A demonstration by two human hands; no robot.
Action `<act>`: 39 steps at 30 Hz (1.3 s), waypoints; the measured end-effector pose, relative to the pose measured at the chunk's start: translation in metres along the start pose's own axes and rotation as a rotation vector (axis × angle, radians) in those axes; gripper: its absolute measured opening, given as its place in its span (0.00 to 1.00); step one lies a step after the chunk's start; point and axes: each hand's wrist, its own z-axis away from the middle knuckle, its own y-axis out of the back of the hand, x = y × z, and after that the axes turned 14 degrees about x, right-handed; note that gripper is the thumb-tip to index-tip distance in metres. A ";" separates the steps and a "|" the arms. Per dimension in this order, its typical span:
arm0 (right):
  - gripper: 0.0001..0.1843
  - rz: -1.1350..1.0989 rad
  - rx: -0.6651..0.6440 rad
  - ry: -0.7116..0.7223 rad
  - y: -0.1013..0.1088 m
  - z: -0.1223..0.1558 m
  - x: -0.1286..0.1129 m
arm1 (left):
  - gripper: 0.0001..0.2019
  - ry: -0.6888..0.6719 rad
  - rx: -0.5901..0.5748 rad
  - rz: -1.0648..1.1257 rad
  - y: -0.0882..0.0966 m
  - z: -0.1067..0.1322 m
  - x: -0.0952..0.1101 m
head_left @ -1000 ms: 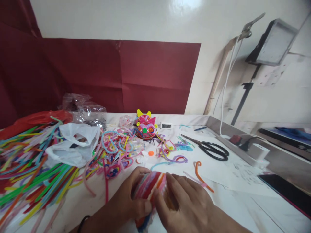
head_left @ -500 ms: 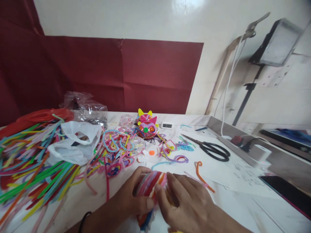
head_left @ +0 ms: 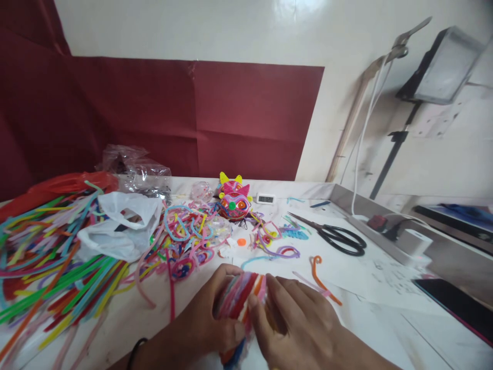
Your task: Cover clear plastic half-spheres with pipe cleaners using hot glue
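Note:
Between my two hands, low in the middle of the head view, is a rounded piece covered in striped pipe cleaners [head_left: 241,294] in pink, red, orange, white and blue. My left hand [head_left: 215,308] wraps round its left side, thumb across the near face. My right hand [head_left: 296,321] closes on its right side, with the thumb pressed on an orange and white strip. The fingers cover much of the piece. Just beyond it lie a light blue pipe cleaner [head_left: 252,259] and a bent orange pipe cleaner [head_left: 321,282].
A pile of colourful pipe cleaners [head_left: 77,293] and a white plastic bag [head_left: 119,241] lie left. Decorated animal-like figures [head_left: 234,203] stand behind a tangle of pipe cleaners [head_left: 188,231]. Black-handled scissors [head_left: 342,240], a phone [head_left: 454,308] and a power strip [head_left: 400,257] are right.
Both hands keep their grip on the striped piece, which has turned very slightly between them. The whole view has shifted a little; nothing else has visibly moved.

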 end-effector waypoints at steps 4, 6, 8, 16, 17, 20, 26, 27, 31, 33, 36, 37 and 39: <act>0.08 -0.005 0.001 -0.032 0.000 0.001 -0.003 | 0.28 -0.010 0.027 -0.022 -0.001 0.001 -0.001; 0.08 -0.028 -0.013 -0.029 0.000 0.000 -0.003 | 0.31 0.001 -0.011 -0.017 0.000 0.001 -0.001; 0.08 -0.032 0.010 -0.043 0.000 -0.003 -0.003 | 0.35 -0.007 -0.035 -0.012 0.001 0.002 0.000; 0.10 -0.088 0.005 -0.034 0.004 -0.011 0.003 | 0.38 -0.066 -0.043 -0.118 0.010 0.010 -0.002; 0.11 -0.092 -0.004 -0.028 0.004 -0.011 0.002 | 0.38 -0.075 -0.041 -0.161 0.011 0.011 -0.002; 0.13 -0.092 0.001 -0.038 0.003 -0.008 -0.001 | 0.39 -0.102 -0.051 -0.248 0.013 0.016 -0.001; 0.09 -0.072 0.029 -0.064 -0.002 -0.005 -0.007 | 0.33 -0.161 -0.122 -0.189 0.003 0.019 0.009; 0.08 -0.079 0.033 -0.059 -0.002 -0.007 -0.007 | 0.32 -0.162 -0.120 -0.167 0.002 0.019 0.010; 0.07 -0.091 0.073 -0.079 0.001 -0.013 -0.002 | 0.27 -0.149 -0.093 -0.129 0.001 0.018 0.007; 0.08 -0.120 0.036 -0.081 0.003 -0.014 0.003 | 0.26 -0.146 -0.076 -0.143 0.004 0.018 0.004; 0.13 -0.277 -0.035 -0.115 0.005 -0.010 0.010 | 0.28 -0.149 -0.061 -0.139 0.007 0.018 0.000; 0.16 -0.338 -0.038 -0.138 0.004 -0.008 0.011 | 0.29 -0.136 -0.055 -0.126 0.008 0.018 -0.001; 0.23 -0.442 -0.020 -0.195 0.002 -0.002 0.013 | 0.31 -0.107 -0.051 -0.098 0.008 0.016 -0.003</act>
